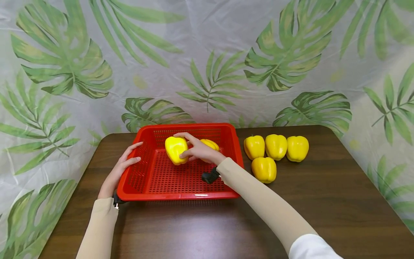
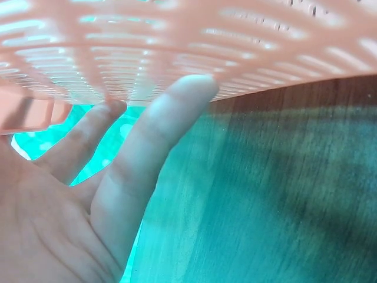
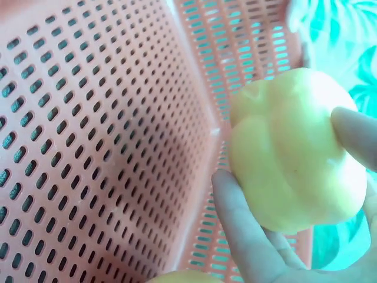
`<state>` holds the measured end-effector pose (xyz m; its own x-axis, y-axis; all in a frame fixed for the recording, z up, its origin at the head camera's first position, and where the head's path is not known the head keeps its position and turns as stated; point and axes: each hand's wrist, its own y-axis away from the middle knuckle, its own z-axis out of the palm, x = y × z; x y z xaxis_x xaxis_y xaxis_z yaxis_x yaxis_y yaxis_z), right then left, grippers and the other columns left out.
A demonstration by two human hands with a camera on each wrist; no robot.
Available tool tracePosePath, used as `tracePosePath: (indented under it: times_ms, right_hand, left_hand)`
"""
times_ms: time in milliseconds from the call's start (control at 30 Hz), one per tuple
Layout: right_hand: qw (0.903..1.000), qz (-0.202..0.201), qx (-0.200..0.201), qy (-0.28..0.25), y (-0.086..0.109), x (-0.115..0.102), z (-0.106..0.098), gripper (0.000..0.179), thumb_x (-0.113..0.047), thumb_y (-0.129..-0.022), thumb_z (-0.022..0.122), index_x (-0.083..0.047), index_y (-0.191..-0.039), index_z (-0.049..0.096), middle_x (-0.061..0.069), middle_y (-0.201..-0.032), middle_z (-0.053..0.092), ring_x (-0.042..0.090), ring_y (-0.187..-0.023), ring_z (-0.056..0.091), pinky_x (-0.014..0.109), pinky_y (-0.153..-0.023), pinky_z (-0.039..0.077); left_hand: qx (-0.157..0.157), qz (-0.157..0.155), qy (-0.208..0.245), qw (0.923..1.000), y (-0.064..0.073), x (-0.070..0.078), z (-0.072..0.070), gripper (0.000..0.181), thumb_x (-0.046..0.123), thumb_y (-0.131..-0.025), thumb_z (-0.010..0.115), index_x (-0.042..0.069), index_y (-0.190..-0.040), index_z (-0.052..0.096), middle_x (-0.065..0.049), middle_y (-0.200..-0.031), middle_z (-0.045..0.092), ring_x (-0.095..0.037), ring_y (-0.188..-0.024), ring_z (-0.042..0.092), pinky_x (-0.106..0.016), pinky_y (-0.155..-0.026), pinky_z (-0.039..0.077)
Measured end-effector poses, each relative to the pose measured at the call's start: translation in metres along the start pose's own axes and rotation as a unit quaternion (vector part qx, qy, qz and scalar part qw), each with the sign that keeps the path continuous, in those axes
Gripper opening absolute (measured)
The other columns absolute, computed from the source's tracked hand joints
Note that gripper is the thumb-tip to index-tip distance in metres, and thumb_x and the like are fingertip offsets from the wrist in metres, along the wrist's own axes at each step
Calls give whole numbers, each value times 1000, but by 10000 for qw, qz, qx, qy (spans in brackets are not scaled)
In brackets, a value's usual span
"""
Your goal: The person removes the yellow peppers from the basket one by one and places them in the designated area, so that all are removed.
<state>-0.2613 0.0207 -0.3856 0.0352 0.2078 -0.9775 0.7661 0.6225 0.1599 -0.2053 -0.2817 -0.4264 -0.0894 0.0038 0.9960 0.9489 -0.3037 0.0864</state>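
Note:
My right hand grips a yellow bell pepper between thumb and fingers, above the floor of a red perforated plastic basket. Seen from the right wrist, the pepper is held near a basket wall, with fingers on opposite sides of it. Another yellow bell pepper lies in the basket, partly hidden behind my right hand. My left hand holds the basket's left side, with digits over the rim. In the left wrist view, other fingers touch the slotted outer wall.
Several yellow bell peppers stand grouped on the brown wooden table, just right of the basket. A leaf-patterned cloth hangs behind the table and along both sides.

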Motion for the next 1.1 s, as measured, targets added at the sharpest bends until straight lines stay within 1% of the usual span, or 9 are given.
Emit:
tracePosePath:
  times_ms: [67,133,267,333,433,633,833,1100]
  right_hand:
    - [10000,-41,27,-50,3,-1,-2,69,2,-87,63,-25,-144,37,15,-132,38,29,-107,52,45,-83,52]
    - [9999,-75,87,-49,6,-2,-4,69,3,-86,63,-24,-144,37,16,-132,39,29,-107,52,47,-84,52]
    - [9996,-89,238,145,12,-3,-8,70,0,-86,65,-25,-145,37,17,-130,40,30,-106,52,52,-85,50]
    - [9995,-38,285,150,15,-4,-11,70,-1,-86,65,-26,-144,37,18,-130,40,31,-107,52,53,-85,49]
    - [9994,10,339,117,19,-5,-14,69,-3,-86,66,-27,-144,38,18,-132,38,32,-109,50,52,-84,51]
    - [9993,-8,381,53,28,-8,-22,69,-2,-86,64,-25,-145,37,19,-136,33,34,-113,48,44,-79,55]
    - [9986,130,513,45,36,-10,-30,68,-1,-85,64,-27,-143,40,17,-137,33,34,-116,45,48,-81,53]
    - [9982,72,601,21,47,-5,-45,70,-2,-84,64,-26,-145,38,18,-137,37,35,-110,52,54,-84,51]
  left_hand:
    - [1,12,4,10000,0,0,0,55,20,-101,45,25,-151,21,-17,-145,25,-33,-116,49,-45,-85,51]
    - [8,17,-2,10000,0,0,0,55,20,-101,45,24,-151,21,-17,-145,25,-33,-115,49,-45,-85,51]
    - [26,16,-11,10000,0,0,0,56,20,-101,45,24,-151,21,-17,-144,25,-33,-115,50,-44,-85,52]
    - [23,9,-9,10000,1,0,0,56,20,-101,45,24,-151,21,-17,-144,25,-33,-115,49,-44,-85,52]
    - [22,-3,-4,10000,1,0,0,55,20,-101,45,25,-151,21,-17,-145,24,-33,-115,49,-44,-85,52]
    - [32,-12,-10,10000,1,0,-1,55,21,-101,45,25,-151,21,-16,-145,25,-33,-116,48,-44,-85,51]
    - [19,13,-89,10000,0,0,-1,56,21,-101,44,24,-152,20,-17,-144,26,-32,-115,49,-42,-84,52]
    - [17,-1,2,10000,0,0,-1,56,21,-101,45,24,-152,20,-18,-145,24,-35,-117,48,-44,-85,51]
